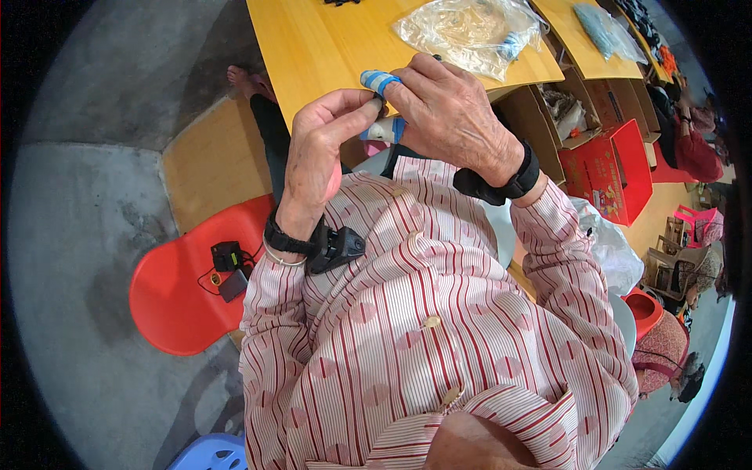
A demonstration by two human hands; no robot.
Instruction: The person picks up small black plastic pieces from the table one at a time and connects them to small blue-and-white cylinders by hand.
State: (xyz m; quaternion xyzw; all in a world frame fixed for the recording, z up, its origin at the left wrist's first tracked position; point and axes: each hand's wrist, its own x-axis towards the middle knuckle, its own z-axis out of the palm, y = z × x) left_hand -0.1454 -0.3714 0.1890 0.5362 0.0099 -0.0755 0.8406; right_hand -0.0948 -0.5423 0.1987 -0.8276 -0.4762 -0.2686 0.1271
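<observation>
My left hand (317, 149) and my right hand (450, 110) meet at the near edge of the yellow table (313, 47). The left thumb and forefinger pinch a small dark piece (381, 104), mostly hidden by the fingertips; its kind does not show. My right hand is closed against the same spot, its fingers curled. Blue-and-white striped tape (379, 81) wraps one right finger, and a similar wrap (384, 130) covers another digit below it. Past the right knuckles a dark tip shows. Black straps (521, 172) sit on both wrists.
A clear plastic bag (462, 35) lies on the table beyond my right hand. Cardboard boxes (564, 110) and a red box (607, 172) stand at the right. On my left is a red chair (180, 274) with small black devices (227, 256). Other people sit at far right.
</observation>
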